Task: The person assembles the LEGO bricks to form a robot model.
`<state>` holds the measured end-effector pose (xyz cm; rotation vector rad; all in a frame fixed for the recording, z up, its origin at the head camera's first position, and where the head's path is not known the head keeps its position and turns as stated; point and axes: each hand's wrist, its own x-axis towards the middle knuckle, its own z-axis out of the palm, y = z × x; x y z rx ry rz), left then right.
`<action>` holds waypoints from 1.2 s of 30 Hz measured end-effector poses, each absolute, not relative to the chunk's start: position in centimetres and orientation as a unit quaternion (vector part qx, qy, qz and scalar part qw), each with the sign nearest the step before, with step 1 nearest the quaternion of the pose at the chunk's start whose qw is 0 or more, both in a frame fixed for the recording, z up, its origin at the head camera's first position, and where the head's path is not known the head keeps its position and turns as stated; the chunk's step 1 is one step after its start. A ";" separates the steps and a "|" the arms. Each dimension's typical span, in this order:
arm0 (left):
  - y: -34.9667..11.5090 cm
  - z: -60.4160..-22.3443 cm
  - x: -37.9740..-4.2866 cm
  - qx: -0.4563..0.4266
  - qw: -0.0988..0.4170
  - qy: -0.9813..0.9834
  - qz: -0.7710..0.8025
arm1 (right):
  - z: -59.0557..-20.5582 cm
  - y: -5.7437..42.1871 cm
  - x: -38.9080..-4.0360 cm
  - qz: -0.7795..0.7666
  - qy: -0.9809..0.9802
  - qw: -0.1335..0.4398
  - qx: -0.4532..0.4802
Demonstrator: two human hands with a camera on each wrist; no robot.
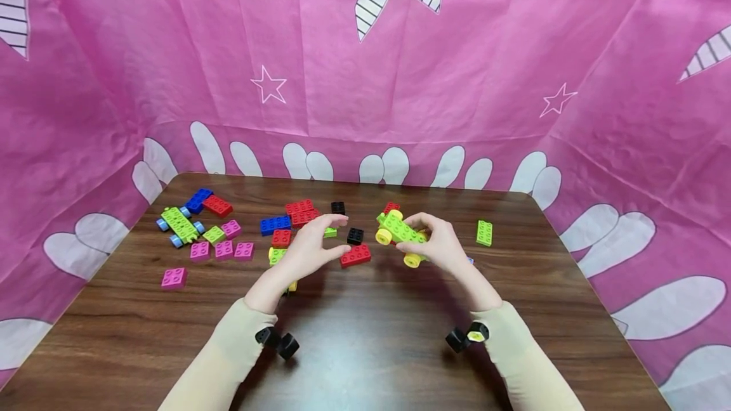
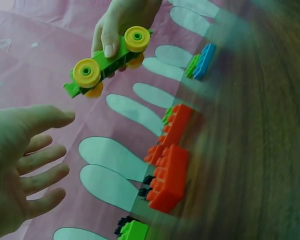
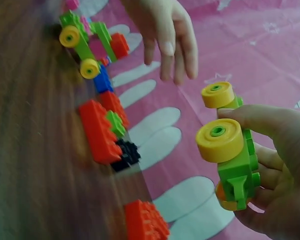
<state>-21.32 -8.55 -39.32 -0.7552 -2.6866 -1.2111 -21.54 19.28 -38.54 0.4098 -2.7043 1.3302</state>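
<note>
My right hand (image 1: 436, 243) grips a green wheeled toy car base (image 1: 400, 231) with yellow wheels, raised above the table and tilted. In the right wrist view the thumb lies along the side of the car base (image 3: 236, 172), between its wheels. My left hand (image 1: 311, 245) hovers to the left with fingers spread and nothing in them; the left wrist view shows the palm (image 2: 7, 165) apart from the car base. A second green base with yellow wheels (image 3: 82, 50) stands on the table, partly hidden by my left hand in the head view. Between the hands lie a red brick (image 1: 355, 255) and a black brick (image 1: 355, 236).
On the brown table (image 1: 354, 347), a green base with blue wheels (image 1: 179, 225) stands at the left among pink bricks (image 1: 224, 249). Blue bricks (image 1: 275, 225) and red bricks (image 1: 301, 211) lie further back. A green brick (image 1: 484, 233) lies at the right. Pink cloth (image 1: 342, 113) hangs behind.
</note>
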 end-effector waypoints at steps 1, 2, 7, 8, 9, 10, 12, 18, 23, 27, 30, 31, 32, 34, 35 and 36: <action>-8.4 -39.4 -21.3 -0.252 0.042 -0.882 -0.395 | -38.7 19.1 -21.3 0.437 -0.888 0.041 0.139; -8.2 -39.5 -21.2 -0.258 0.033 -0.881 -0.395 | -38.9 18.8 -21.2 0.437 -0.887 0.033 0.143; -7.8 -40.0 -21.0 -0.286 -0.022 -0.874 -0.393 | -40.0 18.0 -20.6 0.432 -0.886 0.000 0.168; -7.8 -40.1 -21.0 -0.289 -0.032 -0.872 -0.393 | -40.3 17.8 -20.6 0.430 -0.886 -0.005 0.173; -7.8 -40.2 -21.0 -0.293 -0.039 -0.872 -0.390 | -40.5 17.7 -20.6 0.426 -0.886 -0.011 0.180; -7.7 -40.3 -21.0 -0.297 -0.046 -0.872 -0.387 | -40.8 17.7 -20.6 0.422 -0.887 -0.016 0.186; -7.7 -40.4 -20.9 -0.306 -0.055 -0.871 -0.381 | -41.2 17.5 -20.6 0.413 -0.889 -0.029 0.198; -7.7 -40.9 -20.7 -0.331 -0.073 -0.869 -0.361 | -42.3 17.3 -20.7 0.390 -0.892 -0.061 0.219; -7.5 -41.2 -20.7 -0.345 -0.091 -0.868 -0.344 | -42.9 17.1 -20.7 0.385 -0.884 -0.081 0.252; -7.4 -41.3 -20.8 -0.359 -0.107 -0.867 -0.328 | -43.1 17.0 -20.6 0.378 -0.879 -0.098 0.275; -7.3 -41.4 -20.9 -0.370 -0.124 -0.864 -0.318 | -43.3 16.8 -20.5 0.369 -0.878 -0.110 0.285; -7.2 -41.5 -20.9 -0.374 -0.131 -0.863 -0.314 | -43.3 16.8 -20.5 0.367 -0.877 -0.114 0.287; -7.2 -41.6 -20.9 -0.376 -0.137 -0.862 -0.311 | -43.4 16.8 -20.5 0.364 -0.877 -0.118 0.290; -7.2 -41.8 -20.9 -0.379 -0.147 -0.862 -0.303 | -43.5 16.7 -20.4 0.361 -0.877 -0.125 0.292; -7.2 -41.9 -21.0 -0.378 -0.153 -0.862 -0.300 | -43.5 16.7 -20.3 0.360 -0.876 -0.128 0.294; -7.2 -42.0 -21.0 -0.380 -0.155 -0.863 -0.296 | -43.5 16.7 -20.3 0.358 -0.876 -0.131 0.296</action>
